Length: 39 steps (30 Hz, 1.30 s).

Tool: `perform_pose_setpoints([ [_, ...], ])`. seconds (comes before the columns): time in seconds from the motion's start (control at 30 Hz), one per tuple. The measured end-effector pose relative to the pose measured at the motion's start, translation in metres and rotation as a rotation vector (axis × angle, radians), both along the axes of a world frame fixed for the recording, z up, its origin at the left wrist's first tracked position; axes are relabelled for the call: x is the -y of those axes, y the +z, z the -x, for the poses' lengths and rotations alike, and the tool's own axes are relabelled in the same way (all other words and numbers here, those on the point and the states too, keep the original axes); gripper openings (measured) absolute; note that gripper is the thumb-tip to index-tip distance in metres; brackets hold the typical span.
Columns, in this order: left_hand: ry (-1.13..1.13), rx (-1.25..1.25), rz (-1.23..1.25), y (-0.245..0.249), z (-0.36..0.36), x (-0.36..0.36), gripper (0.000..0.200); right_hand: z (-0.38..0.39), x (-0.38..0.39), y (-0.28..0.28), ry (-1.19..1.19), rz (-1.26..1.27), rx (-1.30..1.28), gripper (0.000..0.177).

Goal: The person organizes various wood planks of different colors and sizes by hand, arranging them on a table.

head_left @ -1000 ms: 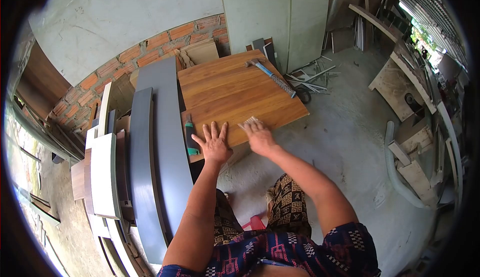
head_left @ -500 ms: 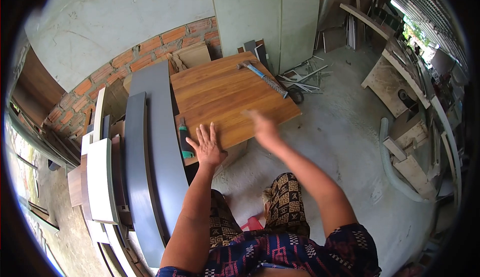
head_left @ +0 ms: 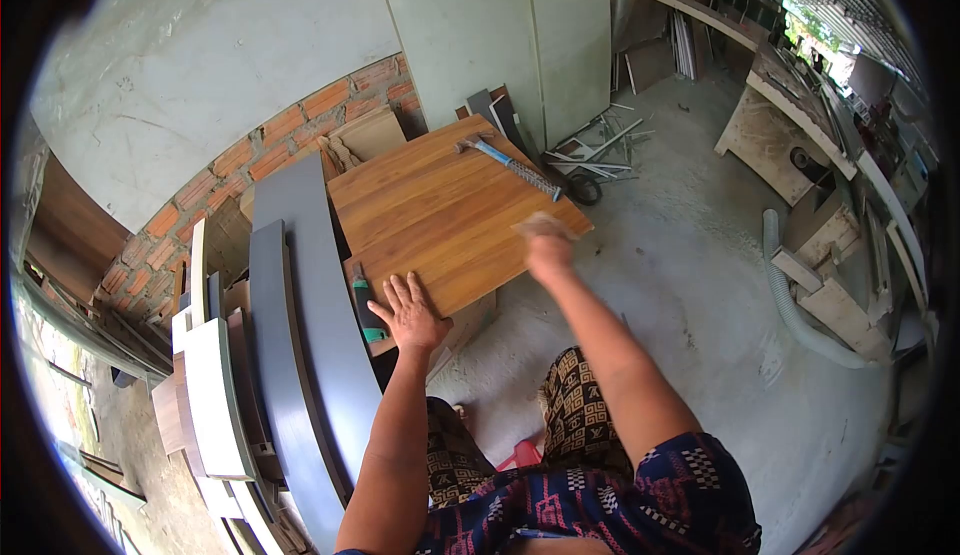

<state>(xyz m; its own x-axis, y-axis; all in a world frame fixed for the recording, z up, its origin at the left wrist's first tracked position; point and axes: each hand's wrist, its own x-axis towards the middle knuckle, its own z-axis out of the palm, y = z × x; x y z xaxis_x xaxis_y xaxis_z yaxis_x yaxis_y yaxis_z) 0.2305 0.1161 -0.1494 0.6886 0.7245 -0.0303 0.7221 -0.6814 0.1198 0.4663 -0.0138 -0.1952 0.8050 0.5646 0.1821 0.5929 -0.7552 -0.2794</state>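
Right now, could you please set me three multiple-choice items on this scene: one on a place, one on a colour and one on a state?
1. Where is the sandpaper?
A. under the left hand
B. in the right hand, at the board's right edge
C. on the floor

2. What colour is the hammer's handle?
A. red
B. blue
C. yellow

3. How is the left hand?
A. flat on the board, fingers spread
C. clenched round the hammer
B. lifted clear of the board

Answers:
1 B, the tan sheet shows at that hand's fingertips.
2 B, the shaft on the far corner is blue.
3 A, its palm lies down at the near edge.
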Motion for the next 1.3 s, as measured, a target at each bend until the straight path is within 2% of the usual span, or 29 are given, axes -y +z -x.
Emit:
perform_pose_setpoints([
  [0.07,0.001,0.003,-0.002,0.001,0.000,-0.001,0.107,-0.040,0.056,0.026,-0.387,0.190,-0.217,0.026],
  [0.1,0.002,0.002,-0.001,0.001,0.000,-0.001,0.107,-0.057,0.090,0.020,-0.510,0.033,-0.108,0.018],
  [0.17,0.007,0.000,-0.008,-0.001,-0.001,-0.001,0.107,-0.070,0.142,0.035,-0.713,-0.100,-0.150,0.020],
  [0.27,0.003,-0.008,-0.045,-0.005,-0.002,-0.001,0.103,-0.060,0.145,0.042,-0.580,-0.153,-0.012,0.027],
  [0.33,0.000,-0.027,-0.028,-0.002,-0.001,0.002,0.103,-0.029,0.108,0.045,-0.357,-0.376,-0.059,0.033],
  [0.37,0.001,-0.037,-0.026,0.001,-0.002,0.002,0.102,-0.011,0.084,0.042,-0.137,-0.494,-0.119,0.036],
  [0.4,-0.001,-0.041,-0.018,0.003,-0.001,0.002,0.102,0.016,0.057,0.038,0.173,-0.630,0.098,0.038],
  [0.47,-0.006,-0.049,-0.005,0.004,-0.001,0.004,0.102,0.064,0.011,0.041,0.490,-0.516,0.154,0.038],
  [0.5,-0.003,-0.030,-0.005,0.003,-0.001,0.004,0.100,0.102,0.000,0.064,0.521,-0.335,0.035,0.035],
  [0.57,0.001,0.005,-0.003,-0.009,-0.003,0.001,0.097,0.140,-0.033,0.023,0.547,-0.331,0.202,0.034],
  [0.6,-0.029,0.058,-0.067,-0.030,-0.003,-0.007,0.094,0.148,-0.038,0.013,0.599,-0.291,0.065,0.036],
  [0.63,-0.026,0.043,-0.048,-0.024,-0.003,-0.006,0.095,0.152,-0.042,0.002,0.652,-0.250,-0.073,0.038],
  [0.7,-0.009,0.015,-0.004,-0.010,-0.002,0.001,0.098,0.141,-0.036,-0.010,0.599,-0.273,0.031,0.035],
  [0.77,-0.002,-0.032,0.007,0.002,-0.004,0.005,0.105,0.096,-0.022,-0.020,0.543,-0.339,0.070,0.031],
  [0.8,-0.001,-0.031,0.003,0.003,-0.004,0.004,0.107,0.071,-0.003,-0.012,0.455,-0.369,0.074,0.031],
  [0.83,0.001,-0.028,0.001,0.002,-0.003,0.004,0.109,0.040,0.015,-0.023,0.334,-0.356,0.209,0.031],
  [0.87,-0.007,-0.014,-0.011,0.000,-0.003,0.002,0.108,-0.002,0.031,-0.032,0.196,-0.522,-0.079,0.031],
  [0.9,-0.005,-0.013,-0.014,-0.001,-0.002,0.002,0.108,-0.025,0.058,-0.025,0.108,-0.360,0.297,0.029],
  [0.97,-0.006,-0.009,-0.017,-0.001,-0.002,0.000,0.107,-0.062,0.085,0.003,-0.333,-0.318,-0.223,0.027],
  [1.07,-0.009,0.025,-0.051,-0.008,-0.003,-0.002,0.106,-0.044,0.057,0.035,-0.125,-0.555,0.102,0.028],
  [1.1,-0.009,0.027,-0.062,-0.010,-0.003,-0.002,0.106,-0.027,0.034,0.041,-0.042,-0.628,-0.069,0.027],
  [1.13,-0.012,0.025,-0.052,-0.010,-0.002,-0.002,0.106,-0.007,0.010,0.047,0.030,-0.587,-0.248,0.025],
  [1.17,-0.013,0.021,-0.047,-0.009,-0.002,-0.002,0.105,0.010,-0.021,0.030,0.163,-0.667,-0.176,0.024],
  [1.2,-0.015,0.017,-0.045,-0.008,-0.003,-0.002,0.105,0.037,-0.044,0.036,0.346,-0.630,-0.063,0.023],
  [1.23,-0.018,0.012,-0.043,-0.007,-0.004,-0.003,0.105,0.061,-0.067,0.041,0.435,-0.525,-0.115,0.025],
  [1.3,-0.022,-0.003,-0.041,-0.008,-0.003,-0.003,0.104,0.098,-0.116,0.009,0.552,-0.457,0.062,0.027],
])
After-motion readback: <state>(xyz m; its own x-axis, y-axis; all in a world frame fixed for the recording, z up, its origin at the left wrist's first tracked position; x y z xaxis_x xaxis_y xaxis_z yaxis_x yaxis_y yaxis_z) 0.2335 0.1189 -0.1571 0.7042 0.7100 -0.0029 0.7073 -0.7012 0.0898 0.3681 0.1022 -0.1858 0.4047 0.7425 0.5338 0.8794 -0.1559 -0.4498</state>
